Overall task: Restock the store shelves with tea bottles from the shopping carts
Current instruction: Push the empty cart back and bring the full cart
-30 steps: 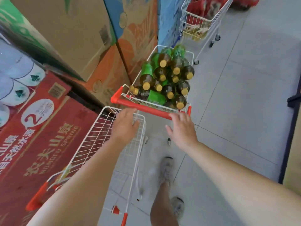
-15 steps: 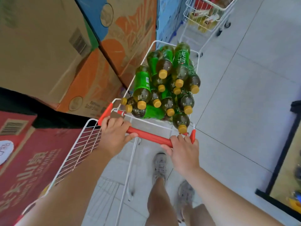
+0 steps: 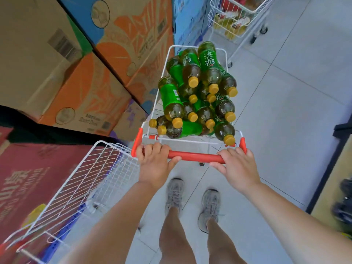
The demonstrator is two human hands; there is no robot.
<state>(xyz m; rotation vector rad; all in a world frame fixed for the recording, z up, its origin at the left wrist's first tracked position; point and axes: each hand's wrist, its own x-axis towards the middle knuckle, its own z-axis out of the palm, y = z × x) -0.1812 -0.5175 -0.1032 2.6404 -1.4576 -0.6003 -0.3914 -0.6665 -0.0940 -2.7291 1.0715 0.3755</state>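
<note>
I see my left hand (image 3: 154, 164) and my right hand (image 3: 238, 168) both wrapped tight round the red plastic handle bar (image 3: 194, 156) of the small white wire cart (image 3: 190, 140) in the middle of the frame. A second ago my left hand was on the empty white wire cart (image 3: 91, 180) at lower left, and my right hand only touched the bar. The green tea bottles with yellow caps (image 3: 190, 96) lie piled in the cart I hold, caps pointing at me. They look bigger and closer now. Orange and brown cardboard boxes (image 3: 85, 96) fill the upper left. My two grey shoes (image 3: 175, 195) now stand side by side on the grey tile floor (image 3: 285, 111).
</note>
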